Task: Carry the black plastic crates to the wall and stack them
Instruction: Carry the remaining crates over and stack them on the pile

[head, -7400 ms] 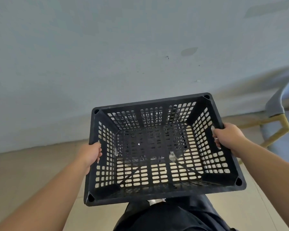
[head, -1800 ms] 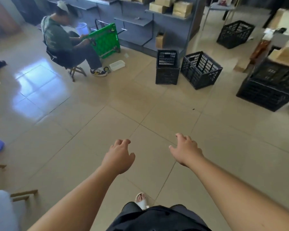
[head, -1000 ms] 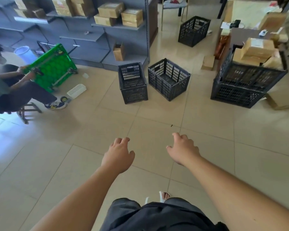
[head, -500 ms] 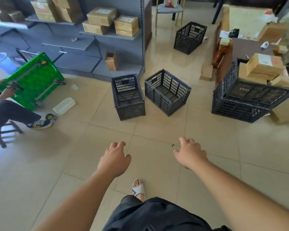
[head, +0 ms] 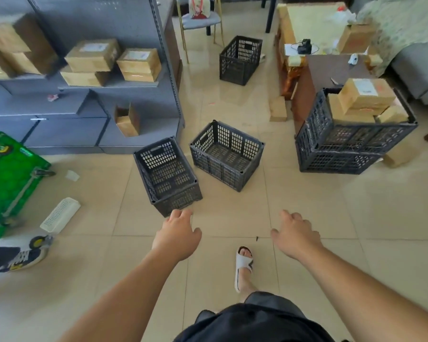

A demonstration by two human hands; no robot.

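Two empty black plastic crates stand on the tiled floor ahead: the nearer crate (head: 167,176) just beyond my left hand, and a second crate (head: 226,155) to its right. A third empty crate (head: 240,60) sits farther back by a chair. My left hand (head: 177,234) hovers palm down, fingers relaxed, just short of the nearer crate's front corner. My right hand (head: 295,234) is stretched out at the same height over bare floor. Neither hand holds anything.
At right stand stacked black crates (head: 351,141) holding cardboard boxes. Grey shelving (head: 89,95) with boxes fills the left. A green cart (head: 9,183), a white tray (head: 59,214) and a seated person's shoe (head: 22,259) lie at the left.
I have walked closer to the two crates, which now sit larger and lower in view. Both hands stay empty and outstretched; the left now nearly reaches the nearer crate.
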